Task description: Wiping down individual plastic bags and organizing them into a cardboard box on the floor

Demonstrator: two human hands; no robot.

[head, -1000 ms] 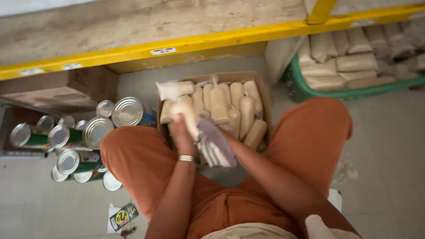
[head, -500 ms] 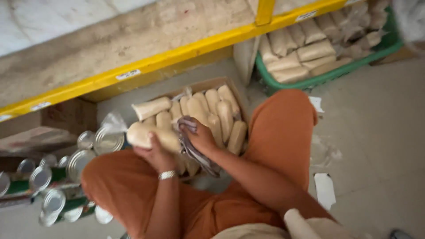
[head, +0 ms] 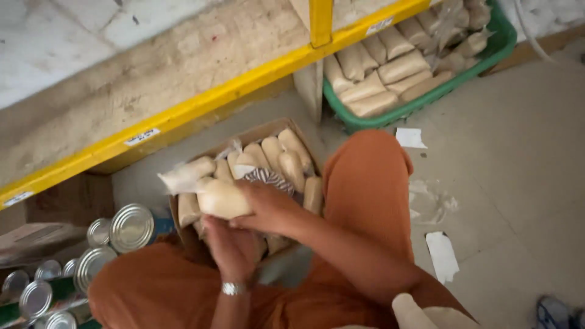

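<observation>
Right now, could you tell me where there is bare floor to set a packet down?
Bare floor lies right of the orange-clad knee, below the green crate, apart from paper scraps. The cardboard box is packed, and the tins crowd the left.

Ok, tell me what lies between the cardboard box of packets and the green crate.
In the head view, the person's orange-clad knee and bare floor separate the cardboard box from the green crate, with a shelf post foot beside them.

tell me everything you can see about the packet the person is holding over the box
The packet is a plump, pale beige bag in clear plastic, filled with something fine like flour or grain. It lies roughly level above the cardboard box of similar packets. The right hand grips it from above with a striped cloth; the left hand supports it below.
</observation>
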